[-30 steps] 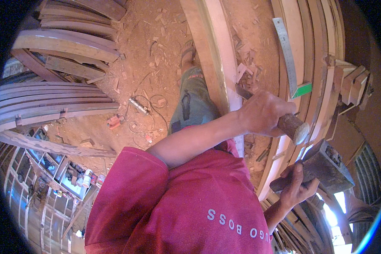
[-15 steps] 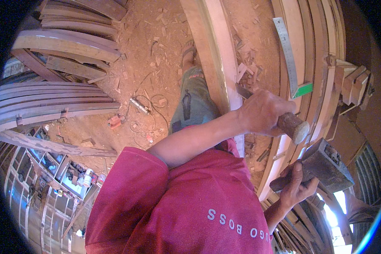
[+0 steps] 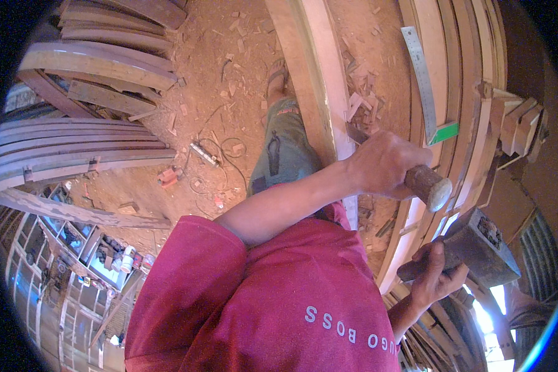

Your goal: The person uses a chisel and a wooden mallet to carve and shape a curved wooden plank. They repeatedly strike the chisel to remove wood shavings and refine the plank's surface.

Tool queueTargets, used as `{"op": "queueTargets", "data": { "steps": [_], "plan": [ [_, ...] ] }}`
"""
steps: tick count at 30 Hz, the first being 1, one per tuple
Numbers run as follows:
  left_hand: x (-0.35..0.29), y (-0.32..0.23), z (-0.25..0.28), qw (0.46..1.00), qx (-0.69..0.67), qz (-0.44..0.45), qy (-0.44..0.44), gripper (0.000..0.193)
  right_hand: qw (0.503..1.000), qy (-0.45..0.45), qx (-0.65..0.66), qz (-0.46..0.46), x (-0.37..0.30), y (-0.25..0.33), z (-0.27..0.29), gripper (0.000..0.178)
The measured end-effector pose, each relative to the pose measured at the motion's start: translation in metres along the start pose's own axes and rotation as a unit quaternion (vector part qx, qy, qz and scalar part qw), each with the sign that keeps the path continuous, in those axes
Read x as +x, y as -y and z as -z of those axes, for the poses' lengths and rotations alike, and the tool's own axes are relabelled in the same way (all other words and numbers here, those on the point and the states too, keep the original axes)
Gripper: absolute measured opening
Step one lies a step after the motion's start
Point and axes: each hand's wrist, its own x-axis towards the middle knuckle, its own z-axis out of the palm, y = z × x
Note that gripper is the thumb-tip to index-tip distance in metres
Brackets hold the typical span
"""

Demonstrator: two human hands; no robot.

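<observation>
The left hand (image 3: 384,164) had its fingers clenched round a brown, wooden-handled metal chisel (image 3: 429,188) apparently set against a long, pale timber beam (image 3: 327,80), the right hand (image 3: 437,280) grasped a dark, blocky mallet (image 3: 485,253) nearby, and work seemed underway, remainder unclear.

Reddish-brown dirt floor (image 3: 195,74), strewn with pale wood chips (image 3: 369,102). On it, long white power strip (image 3: 204,154) beside looping dark cord (image 3: 224,170); small red-orange object (image 3: 167,178) near, kind unclear. Left: stacked long brown planks (image 3: 80,137). Right: flat silver metal square with green stock (image 3: 422,84), lying on pale wooden boards (image 3: 441,74).
</observation>
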Motion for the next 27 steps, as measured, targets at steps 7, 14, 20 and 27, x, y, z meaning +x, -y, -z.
{"op": "queueTargets", "data": {
  "steps": [7, 14, 20, 27],
  "plan": [
    [0.007, -0.002, -0.001, 0.999, -0.003, 0.010, -0.033, 0.032, 1.000, 0.000, 0.016, 0.014, 0.005, 0.000, 0.005, 0.027],
    [0.011, 0.000, -0.002, 1.000, -0.008, 0.018, -0.021, 0.028, 0.999, -0.008, 0.032, -0.014, 0.006, 0.001, 0.001, 0.028],
    [0.009, -0.003, -0.001, 1.000, -0.001, 0.004, -0.023, 0.030, 1.000, -0.006, 0.011, 0.019, 0.005, -0.008, 0.008, 0.025],
    [0.005, -0.005, 0.001, 1.000, 0.024, -0.011, -0.004, 0.029, 0.999, 0.002, 0.006, -0.031, 0.004, 0.006, 0.004, 0.029]
  ]
}}
